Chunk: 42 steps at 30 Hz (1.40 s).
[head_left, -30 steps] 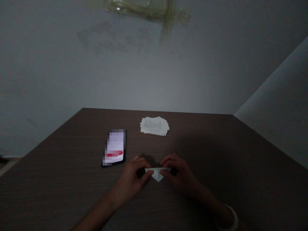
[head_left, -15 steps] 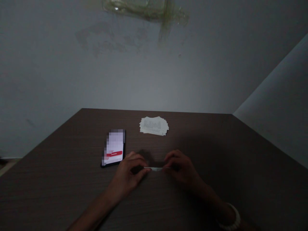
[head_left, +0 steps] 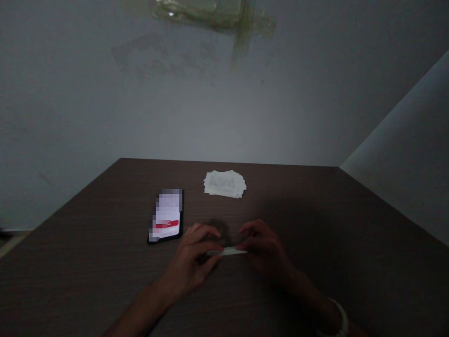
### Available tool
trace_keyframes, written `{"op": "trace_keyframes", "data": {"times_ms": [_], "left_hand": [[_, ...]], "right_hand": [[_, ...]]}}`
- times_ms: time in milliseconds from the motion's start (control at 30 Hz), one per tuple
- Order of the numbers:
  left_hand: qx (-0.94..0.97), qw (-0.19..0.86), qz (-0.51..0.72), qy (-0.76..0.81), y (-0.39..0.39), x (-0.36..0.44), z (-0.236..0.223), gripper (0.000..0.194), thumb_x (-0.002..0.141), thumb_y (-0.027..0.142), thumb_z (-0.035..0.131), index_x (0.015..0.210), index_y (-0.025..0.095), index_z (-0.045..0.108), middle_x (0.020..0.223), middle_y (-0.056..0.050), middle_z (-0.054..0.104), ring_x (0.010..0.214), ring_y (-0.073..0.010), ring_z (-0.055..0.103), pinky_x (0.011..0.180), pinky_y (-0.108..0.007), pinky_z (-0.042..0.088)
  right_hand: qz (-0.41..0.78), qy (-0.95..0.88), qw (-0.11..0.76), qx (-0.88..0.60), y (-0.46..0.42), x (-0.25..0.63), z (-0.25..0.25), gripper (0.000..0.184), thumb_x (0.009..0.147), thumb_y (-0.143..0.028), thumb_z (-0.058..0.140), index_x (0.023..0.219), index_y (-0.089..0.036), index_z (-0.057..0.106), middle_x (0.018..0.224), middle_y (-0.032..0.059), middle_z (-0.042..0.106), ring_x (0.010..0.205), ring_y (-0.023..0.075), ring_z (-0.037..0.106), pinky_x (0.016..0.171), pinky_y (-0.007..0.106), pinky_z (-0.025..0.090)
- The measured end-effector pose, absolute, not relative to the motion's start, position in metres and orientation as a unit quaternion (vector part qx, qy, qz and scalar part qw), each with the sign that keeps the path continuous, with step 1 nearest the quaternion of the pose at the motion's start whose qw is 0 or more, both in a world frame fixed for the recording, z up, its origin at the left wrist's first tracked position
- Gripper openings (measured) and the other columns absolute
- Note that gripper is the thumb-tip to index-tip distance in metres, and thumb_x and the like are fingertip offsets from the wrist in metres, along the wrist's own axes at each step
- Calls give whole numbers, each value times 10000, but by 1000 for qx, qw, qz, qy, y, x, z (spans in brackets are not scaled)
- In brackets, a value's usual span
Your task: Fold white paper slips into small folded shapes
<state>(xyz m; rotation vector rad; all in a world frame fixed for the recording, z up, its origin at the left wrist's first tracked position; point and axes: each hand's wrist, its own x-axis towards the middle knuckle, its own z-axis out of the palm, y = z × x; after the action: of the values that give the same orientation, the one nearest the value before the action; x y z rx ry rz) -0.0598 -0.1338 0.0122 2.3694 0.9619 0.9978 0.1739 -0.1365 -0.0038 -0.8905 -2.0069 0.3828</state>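
Between my two hands is a narrow strip of white paper, seen nearly edge-on just above or on the table. My left hand pinches its left end between thumb and fingers. At the other end, the fingertips of my right hand close on the paper; their underside is in shadow. A pale bracelet circles my right wrist. Beyond the hands lies a loose pile of white paper pieces with printed text on the top one.
To the left of my left hand lies a phone with its screen lit and partly blurred out. The dark wooden table reaches back to a grey wall. Clear tape is stuck on that wall.
The paper strip has tilted and sits slightly lower, showing more of its white face. My left fingers have shifted a little to the right along it. Phone and pile stay put.
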Motion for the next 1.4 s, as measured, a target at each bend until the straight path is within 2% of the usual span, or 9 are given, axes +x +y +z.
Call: {"op": "trace_keyframes", "data": {"times_ms": [400,467,600,800,900,1033,1100,1200,1400], "left_hand": [[827,257,335,372,-134,-54,22,76,867,210,597,807,191,641,901,-41,609,885,-206,544,780,-355,453],[811,271,339,393,-133,-56,19,60,884,237,579,899,204,628,883,-29,616,858,-196,560,784,-361,468],[791,251,365,423,-132,-61,9,292,873,196,550,1162,224,516,964,-34,615,862,-190,588,772,-363,501],[872,104,331,345,-132,-65,7,375,883,93,466,1231,230,501,1200,-102,544,1072,-239,530,869,-422,470],[906,8,295,302,-131,-68,7,357,897,104,466,1212,244,559,1237,-118,517,1028,-250,530,816,-430,467],[915,-33,285,283,-130,-67,8,266,905,120,476,1106,211,624,1151,-118,560,967,-254,528,777,-417,452],[916,-33,280,284,-131,-65,10,228,908,120,476,1047,190,644,1102,-115,580,944,-253,523,764,-401,437],[922,-17,242,302,-132,-61,12,195,907,120,481,956,176,661,1070,-109,599,938,-256,515,769,-397,416],[920,61,188,339,-133,-59,15,176,912,139,499,876,182,665,1037,-83,602,916,-240,508,764,-376,406]], "right_hand": [[188,-801,414,-390,-139,172,5,41,833,-179,649,813,-196,619,1032,67,614,947,198,568,812,343,455],[207,-796,397,-407,-138,173,7,41,855,-195,618,817,-190,605,1058,80,608,971,207,567,839,365,447],[249,-778,388,-427,-136,176,10,110,888,-233,574,791,-185,594,1076,90,595,1000,212,556,849,367,446],[291,-757,393,-432,-136,179,11,142,898,-260,569,775,-191,588,1082,73,590,1016,203,546,879,359,436],[285,-759,389,-438,-134,179,10,148,895,-264,569,768,-191,589,1076,71,599,1002,202,550,868,359,440],[242,-769,372,-460,-133,177,7,136,874,-242,579,749,-189,577,1038,77,611,980,211,555,846,368,453],[194,-776,365,-477,-134,176,6,37,844,-226,609,853,-191,598,1054,86,604,997,227,544,863,391,455],[105,-801,347,-476,-139,173,4,246,816,-211,646,1055,-193,593,1124,103,578,1046,247,515,907,419,440],[65,-903,238,-351,-145,170,1,137,894,-183,570,993,-234,650,988,33,645,900,182,551,825,334,451]]}}
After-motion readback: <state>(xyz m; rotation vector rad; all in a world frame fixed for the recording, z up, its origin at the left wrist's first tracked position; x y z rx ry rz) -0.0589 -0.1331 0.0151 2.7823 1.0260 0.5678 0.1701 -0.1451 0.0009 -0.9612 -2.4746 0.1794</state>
